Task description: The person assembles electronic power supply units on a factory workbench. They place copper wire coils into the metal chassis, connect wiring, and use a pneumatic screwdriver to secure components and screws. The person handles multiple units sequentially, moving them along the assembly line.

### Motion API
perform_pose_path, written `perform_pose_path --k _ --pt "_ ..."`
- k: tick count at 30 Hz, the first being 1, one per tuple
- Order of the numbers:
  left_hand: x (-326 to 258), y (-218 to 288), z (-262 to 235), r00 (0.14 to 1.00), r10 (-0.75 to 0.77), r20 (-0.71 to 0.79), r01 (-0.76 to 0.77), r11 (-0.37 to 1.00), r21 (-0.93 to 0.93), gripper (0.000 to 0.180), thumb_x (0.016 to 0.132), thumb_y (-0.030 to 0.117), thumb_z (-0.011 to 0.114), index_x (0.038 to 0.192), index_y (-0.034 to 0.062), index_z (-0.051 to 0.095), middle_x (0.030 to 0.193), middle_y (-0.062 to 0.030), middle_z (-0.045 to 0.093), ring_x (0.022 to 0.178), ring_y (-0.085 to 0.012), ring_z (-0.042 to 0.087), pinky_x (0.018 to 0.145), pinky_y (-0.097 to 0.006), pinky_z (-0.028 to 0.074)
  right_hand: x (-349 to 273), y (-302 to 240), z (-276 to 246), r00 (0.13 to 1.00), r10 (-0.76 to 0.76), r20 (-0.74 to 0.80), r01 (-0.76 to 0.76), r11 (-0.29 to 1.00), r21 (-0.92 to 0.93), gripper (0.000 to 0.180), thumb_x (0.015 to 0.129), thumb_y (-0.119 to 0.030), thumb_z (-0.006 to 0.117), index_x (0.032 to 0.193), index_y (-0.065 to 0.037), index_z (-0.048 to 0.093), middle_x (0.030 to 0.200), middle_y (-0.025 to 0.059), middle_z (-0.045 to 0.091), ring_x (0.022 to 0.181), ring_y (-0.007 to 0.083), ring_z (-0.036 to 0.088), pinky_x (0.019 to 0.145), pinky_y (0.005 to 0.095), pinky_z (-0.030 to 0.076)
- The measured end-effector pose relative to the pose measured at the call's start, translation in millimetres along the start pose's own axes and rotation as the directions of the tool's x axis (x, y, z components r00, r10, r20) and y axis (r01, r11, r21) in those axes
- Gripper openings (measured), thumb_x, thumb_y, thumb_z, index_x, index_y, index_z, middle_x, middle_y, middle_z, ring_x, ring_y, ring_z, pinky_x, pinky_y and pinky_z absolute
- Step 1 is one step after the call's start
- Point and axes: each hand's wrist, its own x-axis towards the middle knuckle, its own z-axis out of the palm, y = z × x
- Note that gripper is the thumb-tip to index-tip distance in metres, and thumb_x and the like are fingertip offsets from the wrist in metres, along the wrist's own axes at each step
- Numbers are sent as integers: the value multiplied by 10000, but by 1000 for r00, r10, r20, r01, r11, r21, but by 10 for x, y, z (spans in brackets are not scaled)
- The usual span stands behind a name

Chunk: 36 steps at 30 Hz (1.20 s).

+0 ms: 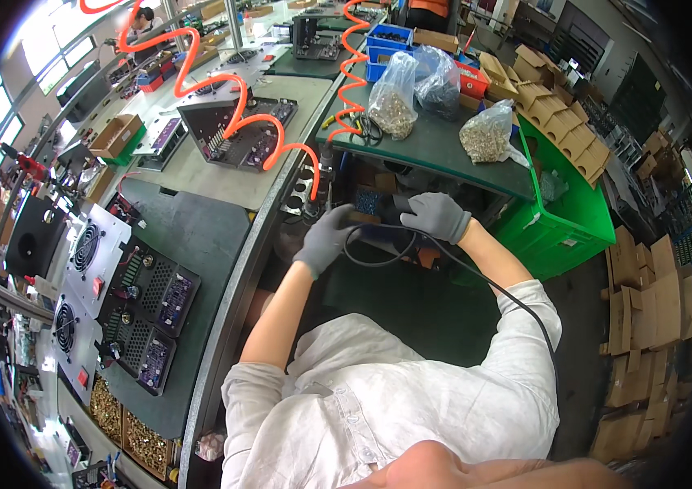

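Both my hands wear grey gloves and are raised in front of me, beside the bench edge. My left hand (326, 240) is closed on a black cable (378, 264), which hangs in a loop between the hands. My right hand (439, 218) is closed, its fingers at a dark block-shaped thing (395, 210) whose kind I cannot make out. From the loop, the cable passes under the right hand, crosses my right forearm and trails down at my side. The fingertips of both hands are partly hidden.
Left, the bench carries dark metal housings with circuit boards (168, 306), fans (85, 247) and an upright panel (219, 134). Orange coiled hoses (236, 81) hang over it. On a green table are bags of small parts (486, 134); a green crate (553, 236) and cardboard boxes (647, 318) stand right.
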Motion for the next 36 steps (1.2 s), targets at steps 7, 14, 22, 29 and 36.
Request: perform_pose_path --k 7,14,22,29,36 --pt "385 673 79 935 260 243 -339 859 385 769 696 169 752 1407 122 462 1289 -188 564 1206 -350 539 1022 -402 436 365 -66 -144 998 -42 -51 46 996 75 79 788 -193 626 867 -189 625 715 32 514 634 209 590 535 349 484" --pt "53 204 193 995 -81 66 74 991 110 304 795 184 750 1052 41 669 808 -87 677 744 -139 633 687 -301 496 228 -613 -173 880 462 116 -447 718 533 286 774 -89 665 1057 -127 650 1009 104 669 836 277 687 681 362 560" --pt "-264 -756 511 846 -494 -198 422 849 -317 360 730 57 660 1085 14 702 941 -95 722 810 -172 661 749 -299 505 -253 -597 -1239 410 831 375 -736 58 675 428 1025 -388 419 1012 -38 664 889 91 687 662 119 645 595 253 528" --pt "-264 -693 380 841 -495 -216 378 825 -419 319 733 1 609 1040 -14 695 897 -82 697 808 -173 640 760 -287 498 -306 -506 -1783 -6 1000 -4 -166 3 986 404 1024 -392 458 999 -22 617 795 88 651 642 148 621 556 280 509" --pt "-297 -398 435 927 -362 95 318 628 -710 356 758 -34 568 1097 -14 677 1020 -69 688 930 -170 639 866 -288 503 -270 -552 -1845 357 929 -98 336 -30 941 228 932 -242 629 971 -18 617 838 112 651 706 170 611 634 263 449"
